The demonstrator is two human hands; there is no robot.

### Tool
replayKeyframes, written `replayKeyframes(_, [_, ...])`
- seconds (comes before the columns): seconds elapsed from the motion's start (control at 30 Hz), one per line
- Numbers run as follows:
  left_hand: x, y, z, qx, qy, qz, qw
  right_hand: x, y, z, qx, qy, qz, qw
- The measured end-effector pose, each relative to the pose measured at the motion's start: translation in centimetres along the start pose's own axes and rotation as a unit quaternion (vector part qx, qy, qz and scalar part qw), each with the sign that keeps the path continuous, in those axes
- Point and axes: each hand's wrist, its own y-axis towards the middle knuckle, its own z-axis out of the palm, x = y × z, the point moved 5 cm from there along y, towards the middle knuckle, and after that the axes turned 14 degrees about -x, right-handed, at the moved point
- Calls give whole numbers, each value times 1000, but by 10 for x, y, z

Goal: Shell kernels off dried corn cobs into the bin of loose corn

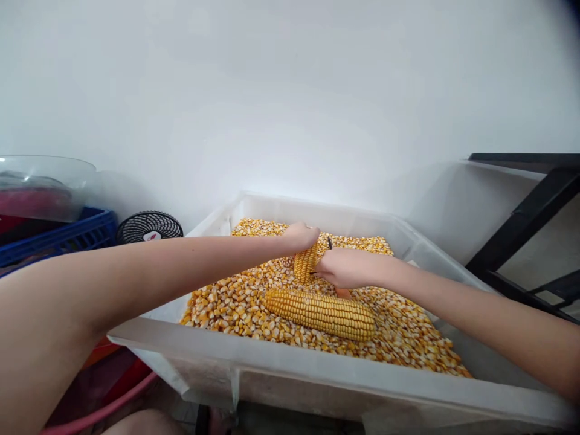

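Note:
Over the loose corn kernels [235,302], my left hand [301,237] is closed around the upper end of an ear of corn [305,263], which it holds nearly upright. Close against that ear's right side, my right hand [347,267] is closed on an orange-handled tool [343,293]. Only the orange end below the fist and a dark tip above it show, so the tool's exact kind is hidden. A second, larger ear of corn [321,314] lies on the kernels in front of both hands, its rows full.
The kernels fill a translucent plastic bin [290,350] with a raised rim. A black fan [149,226] and a blue crate [90,229] stand at the left. Below them is a pink-rimmed tub [113,402]. A black frame [521,223] stands at the right, near the white wall [290,96].

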Motion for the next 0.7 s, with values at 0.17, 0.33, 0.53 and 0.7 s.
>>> replayKeyframes(0.17, [-11, -7, -2, -19, 29, 67, 997, -5, 1, 0, -22, 35, -48, 998])
replayKeyframes(0.33, [-10, -5, 1, 34, -4, 67, 997, -5, -3, -4, -32, 42, -41, 998])
replayKeyframes(0.53, [7, 7, 3, 110, -91, -27, 989, -3, -12, -10, -27, 6, 4, 1000])
replayKeyframes(0.7, [7, 11, 5, 122, -108, 1, 987, -3, -17, -19, -69, -13, 48, 996])
